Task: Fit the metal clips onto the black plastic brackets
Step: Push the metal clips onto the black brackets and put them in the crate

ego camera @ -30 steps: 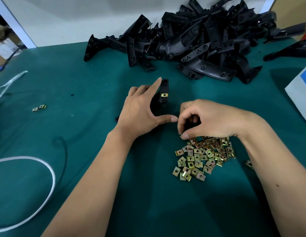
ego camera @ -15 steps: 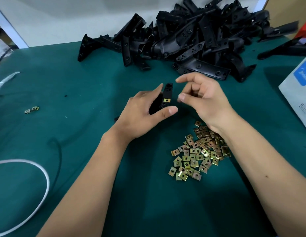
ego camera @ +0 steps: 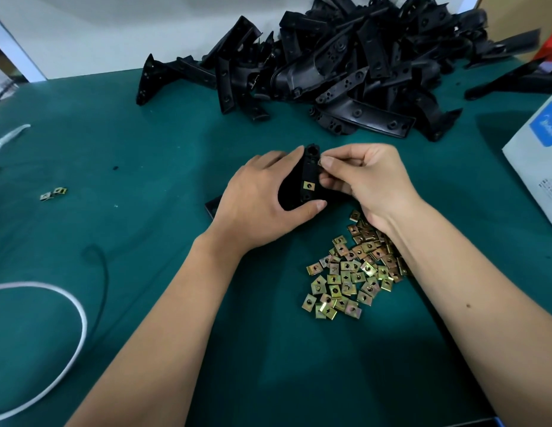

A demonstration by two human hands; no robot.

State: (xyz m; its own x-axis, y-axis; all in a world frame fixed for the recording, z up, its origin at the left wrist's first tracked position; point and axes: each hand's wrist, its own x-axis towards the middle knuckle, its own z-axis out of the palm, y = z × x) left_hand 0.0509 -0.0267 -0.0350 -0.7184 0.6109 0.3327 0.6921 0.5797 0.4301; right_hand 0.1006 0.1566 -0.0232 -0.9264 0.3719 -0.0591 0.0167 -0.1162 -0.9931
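Right hand (ego camera: 364, 180) has closed in on the black bracket (ego camera: 310, 177), pinching a clip (ego camera: 319, 161) against its upper edge. Left hand (ego camera: 262, 201) grips the bracket upright mid-worktop (ego camera: 145, 149).

A black plastic bracket (ego camera: 310, 177) stands upright on the green worktop (ego camera: 145, 155), one brass-coloured clip (ego camera: 308, 185) already seated. Loose metal clips (ego camera: 348, 275) lie heaped nearby; more brackets (ego camera: 330, 63) are piled behind.

Bracket pile (ego camera: 345, 66) lay at the counter's (ego camera: 145, 149) far side. Held bracket (ego camera: 310, 174) stood mid-counter between left hand (ego camera: 259, 201) and right hand (ego camera: 367, 180). Clip heap (ego camera: 348, 278) lay nearer, under the right wrist. Two loose clips (ego camera: 53, 194) far left; box (ego camera: 537, 155) at right edge.
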